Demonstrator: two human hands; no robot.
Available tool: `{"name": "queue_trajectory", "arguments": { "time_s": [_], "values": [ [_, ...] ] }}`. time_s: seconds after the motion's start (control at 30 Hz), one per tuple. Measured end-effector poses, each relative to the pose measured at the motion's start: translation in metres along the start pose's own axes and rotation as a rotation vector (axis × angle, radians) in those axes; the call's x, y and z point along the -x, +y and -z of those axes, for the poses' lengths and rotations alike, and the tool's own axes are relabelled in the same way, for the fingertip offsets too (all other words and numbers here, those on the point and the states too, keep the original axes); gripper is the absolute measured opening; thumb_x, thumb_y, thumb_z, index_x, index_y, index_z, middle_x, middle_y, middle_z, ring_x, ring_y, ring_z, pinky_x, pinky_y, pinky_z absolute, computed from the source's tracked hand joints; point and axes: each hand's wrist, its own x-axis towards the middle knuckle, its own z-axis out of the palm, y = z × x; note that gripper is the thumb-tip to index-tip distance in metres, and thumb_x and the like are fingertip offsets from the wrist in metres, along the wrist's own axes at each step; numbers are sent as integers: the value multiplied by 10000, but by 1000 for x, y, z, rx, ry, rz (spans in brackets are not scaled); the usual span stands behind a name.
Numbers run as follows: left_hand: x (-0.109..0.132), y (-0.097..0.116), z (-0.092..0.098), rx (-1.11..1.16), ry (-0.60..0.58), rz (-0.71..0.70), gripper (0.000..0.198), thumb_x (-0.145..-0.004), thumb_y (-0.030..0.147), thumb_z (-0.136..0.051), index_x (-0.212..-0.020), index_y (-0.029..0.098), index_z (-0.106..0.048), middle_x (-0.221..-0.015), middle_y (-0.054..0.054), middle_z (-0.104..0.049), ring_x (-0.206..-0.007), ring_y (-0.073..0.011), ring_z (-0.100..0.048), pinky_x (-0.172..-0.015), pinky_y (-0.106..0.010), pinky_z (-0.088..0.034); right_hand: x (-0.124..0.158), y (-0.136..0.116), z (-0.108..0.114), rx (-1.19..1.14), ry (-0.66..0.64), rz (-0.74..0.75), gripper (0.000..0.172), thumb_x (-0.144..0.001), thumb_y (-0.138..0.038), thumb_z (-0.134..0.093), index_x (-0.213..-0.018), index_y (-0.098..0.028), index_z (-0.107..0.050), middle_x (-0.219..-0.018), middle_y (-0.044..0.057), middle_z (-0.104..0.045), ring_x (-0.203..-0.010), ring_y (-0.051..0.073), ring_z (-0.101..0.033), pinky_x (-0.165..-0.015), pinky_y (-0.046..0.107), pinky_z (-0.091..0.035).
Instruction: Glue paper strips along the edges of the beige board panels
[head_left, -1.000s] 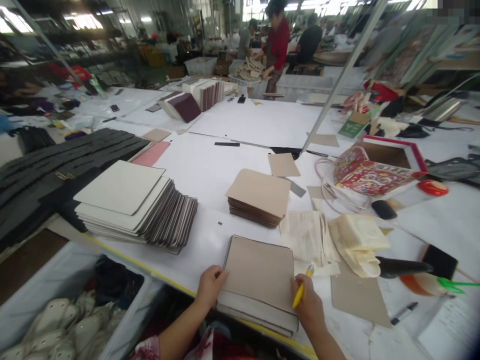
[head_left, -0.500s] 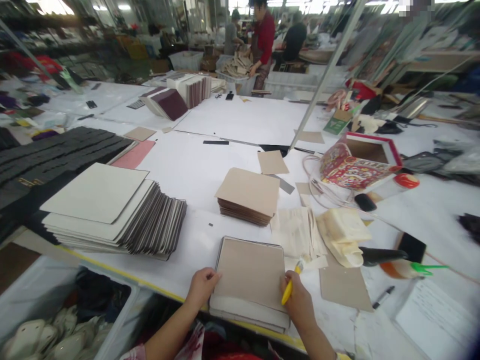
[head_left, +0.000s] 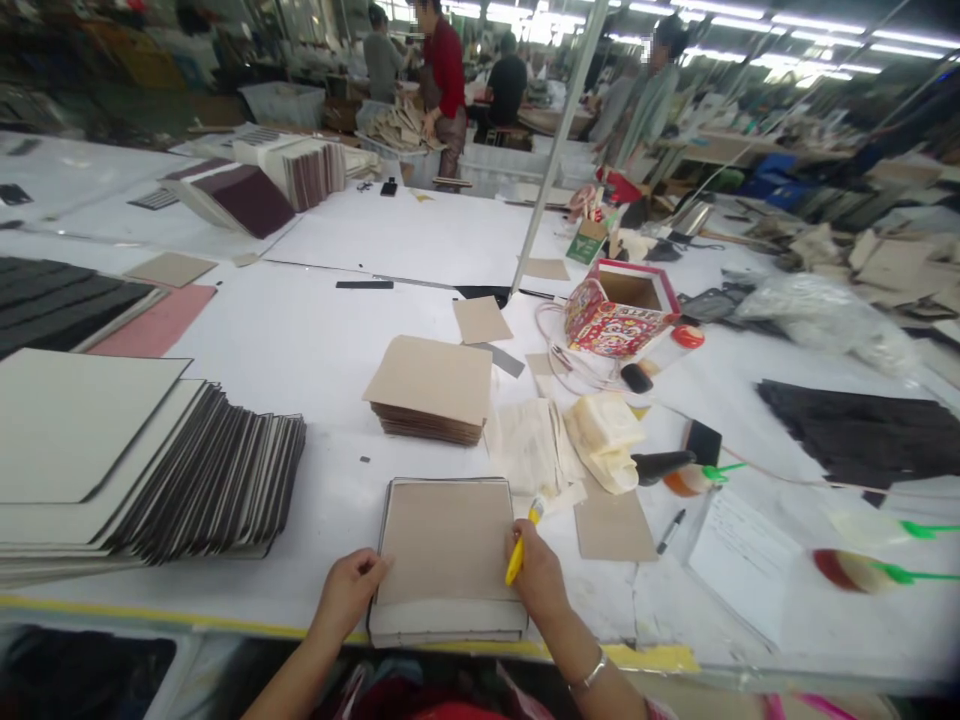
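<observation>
A tan cardboard sheet point(head_left: 446, 535) lies on a stack of pale, dark-edged boards point(head_left: 450, 622) at the table's front edge. At the sheet's left edge, my left hand point(head_left: 349, 592) is closed, thumb and fingers pinching the rim. My right hand point(head_left: 541, 575) wraps around a yellow-handled brush point(head_left: 515, 558), its bristles pointing away from me. That same hand rests against the sheet's right edge. Just beyond lies a pile of tan cardboard sheets point(head_left: 431, 385). Pale cloth point(head_left: 525, 440) is spread near the brush tip.
To the left stands a tall stack of dark-edged boards point(head_left: 82, 430). On the right are a cream container point(head_left: 604, 425), a red patterned box point(head_left: 619, 315), a pen point(head_left: 671, 531), written paper point(head_left: 742, 560) and a glue bottle point(head_left: 847, 570). A pole point(head_left: 559, 150) rises mid-table. People stand farther back.
My view has swung to the right, so the table's things sit farther left in the picture. Both hands keep their places at the sheet's sides, the brush still in the right.
</observation>
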Motion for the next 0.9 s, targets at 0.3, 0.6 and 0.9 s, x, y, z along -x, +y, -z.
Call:
{"name": "queue_trajectory", "arguments": {
  "time_s": [0.3,0.6,0.9],
  "values": [
    [-4,8,3,43,35,8,283,-661,388,-508,-499,160,-464,-472,45,-394,-504,-100,-380,-503,-206,-294,-4,2,-4,82,-81,13,241,-842,-331,-323,-926,-175,-487,-675,31,-583,-574,160,-559,-518,243,-360],
    [-3,4,4,16,31,23,272,-664,375,-517,-518,146,-502,-485,40,-435,-509,-99,-407,-504,-203,-318,-4,0,-4,139,-90,12,234,-835,-348,-346,-919,-181,-488,-603,4,-550,-541,147,-532,-492,231,-327],
    [-6,11,11,-171,-10,-22,235,-681,328,-511,-522,155,-517,-496,33,-473,-521,-106,-427,-510,-203,-293,-7,-1,-3,269,-202,50,187,-821,-202,-384,-980,-170,-477,-709,34,-585,-644,147,-555,-545,233,-326]
  ]
}}
